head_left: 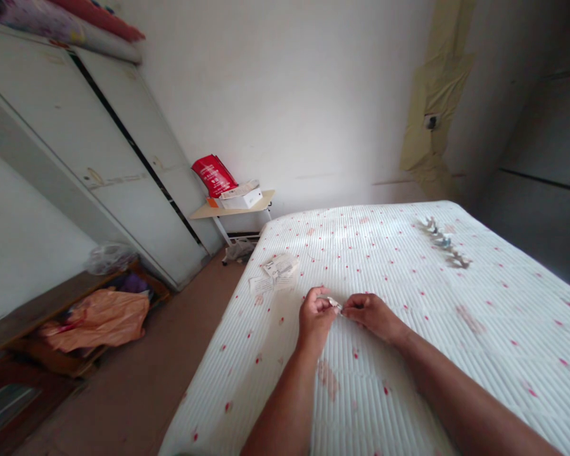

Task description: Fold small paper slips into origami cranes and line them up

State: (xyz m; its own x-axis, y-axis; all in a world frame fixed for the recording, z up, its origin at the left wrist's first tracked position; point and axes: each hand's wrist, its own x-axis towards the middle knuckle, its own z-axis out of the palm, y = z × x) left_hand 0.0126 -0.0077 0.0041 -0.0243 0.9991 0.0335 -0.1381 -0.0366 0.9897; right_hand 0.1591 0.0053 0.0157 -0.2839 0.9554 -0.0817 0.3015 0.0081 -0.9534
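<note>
Slanting between two pinches, the pale piece [334, 304] has the left hand [316, 312] at its left end, right hand [371, 313] at its right.

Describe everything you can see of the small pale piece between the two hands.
The small pale piece looks whitish, slim and light, perhaps paper, though it is too small and blurred to be sure of the material or any folds. It slants down from upper left to lower right, above the bed. The fingers of the left hand hold it, and the right hand pinches at its lower right end. The fingers partly cover it, so its full shape is hidden.
</note>
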